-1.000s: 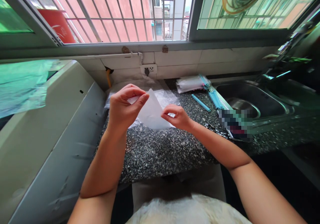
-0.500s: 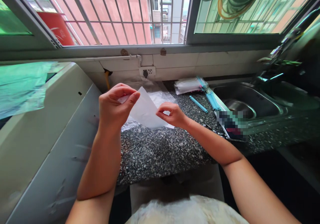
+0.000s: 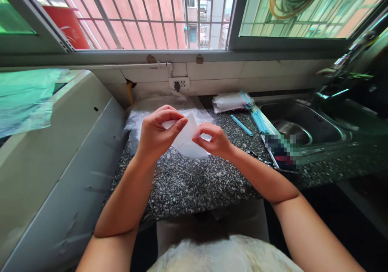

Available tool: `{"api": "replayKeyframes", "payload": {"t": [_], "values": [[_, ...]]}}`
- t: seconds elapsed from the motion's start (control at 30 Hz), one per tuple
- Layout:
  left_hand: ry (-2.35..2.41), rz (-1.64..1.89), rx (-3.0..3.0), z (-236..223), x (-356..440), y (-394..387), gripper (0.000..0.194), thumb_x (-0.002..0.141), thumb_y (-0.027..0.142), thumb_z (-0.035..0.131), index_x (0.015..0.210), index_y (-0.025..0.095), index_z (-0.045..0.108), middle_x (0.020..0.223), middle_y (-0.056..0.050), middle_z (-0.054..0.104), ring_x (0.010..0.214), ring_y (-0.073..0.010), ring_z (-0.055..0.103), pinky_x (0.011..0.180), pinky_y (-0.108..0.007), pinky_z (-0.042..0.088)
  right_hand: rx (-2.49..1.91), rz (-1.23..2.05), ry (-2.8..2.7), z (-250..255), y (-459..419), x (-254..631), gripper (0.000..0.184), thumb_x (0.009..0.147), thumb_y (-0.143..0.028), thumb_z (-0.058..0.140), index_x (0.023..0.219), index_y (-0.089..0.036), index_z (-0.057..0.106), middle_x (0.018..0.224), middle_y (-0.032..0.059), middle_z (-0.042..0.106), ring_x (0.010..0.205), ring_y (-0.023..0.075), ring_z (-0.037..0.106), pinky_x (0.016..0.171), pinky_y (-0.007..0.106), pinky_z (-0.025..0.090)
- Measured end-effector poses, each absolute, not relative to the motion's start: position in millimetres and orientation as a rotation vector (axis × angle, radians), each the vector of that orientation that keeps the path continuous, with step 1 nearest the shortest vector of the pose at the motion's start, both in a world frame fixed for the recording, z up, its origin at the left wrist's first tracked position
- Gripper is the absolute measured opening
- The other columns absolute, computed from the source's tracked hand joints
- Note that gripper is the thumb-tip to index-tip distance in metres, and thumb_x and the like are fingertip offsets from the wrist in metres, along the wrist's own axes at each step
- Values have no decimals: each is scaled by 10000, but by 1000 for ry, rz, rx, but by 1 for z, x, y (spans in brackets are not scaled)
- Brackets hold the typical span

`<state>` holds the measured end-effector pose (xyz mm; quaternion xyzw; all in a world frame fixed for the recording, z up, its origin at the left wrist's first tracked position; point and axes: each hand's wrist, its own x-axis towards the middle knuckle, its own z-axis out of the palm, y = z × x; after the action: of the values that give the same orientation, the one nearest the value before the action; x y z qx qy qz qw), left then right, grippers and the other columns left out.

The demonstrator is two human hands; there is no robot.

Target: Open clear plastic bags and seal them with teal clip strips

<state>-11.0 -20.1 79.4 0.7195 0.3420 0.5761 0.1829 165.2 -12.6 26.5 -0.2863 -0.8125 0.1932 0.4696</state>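
A thin, whitish, translucent plastic sheet (image 3: 189, 142) hangs above the counter between my hands. Whether it is a flat bag or a single layer, I cannot tell. My left hand (image 3: 162, 132) pinches its upper left part between thumb and fingers. At the right edge my right hand (image 3: 214, 140) is closed in a pinch on the same sheet. Beneath and behind lies crinkled clear plastic wrap (image 3: 139, 116), partly hidden by my left hand. A single blue strip (image 3: 241, 125) lies on the counter to the right of my right hand.
Several more blue strips (image 3: 259, 120) lie beside the sink (image 3: 330, 128), near a clear plastic package (image 3: 228, 102). A metal bowl sits in the sink. Left of the speckled counter (image 3: 194, 187) stands a pale appliance (image 3: 60, 142). A socket (image 3: 183, 83) is on the back wall.
My left hand has moved right, closer to my right hand, still pinching the sheet. The sheet is now bent between them. My right hand has shifted only slightly.
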Motion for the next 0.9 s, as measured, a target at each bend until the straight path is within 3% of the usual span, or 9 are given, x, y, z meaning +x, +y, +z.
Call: {"api": "replayKeyframes", "payload": {"t": [0.47,0.9], "values": [[946,1591,2075,77,-7,-18,132,747,248,690,653,165,647,644,1,585,610,-99,536,572,-233,431,-662,378,-1979,19,-9,164,208,845,-263,572,648,-198,559,622,-11,591,629,111,496,635,280,417],[919,1500,2125,76,-2,-20,120,771,206,668,664,159,647,651,-9,589,614,-97,535,590,-232,441,-664,441,-1851,38,-12,175,138,820,-298,600,716,-207,604,719,-3,639,705,115,570,693,294,446]]}}
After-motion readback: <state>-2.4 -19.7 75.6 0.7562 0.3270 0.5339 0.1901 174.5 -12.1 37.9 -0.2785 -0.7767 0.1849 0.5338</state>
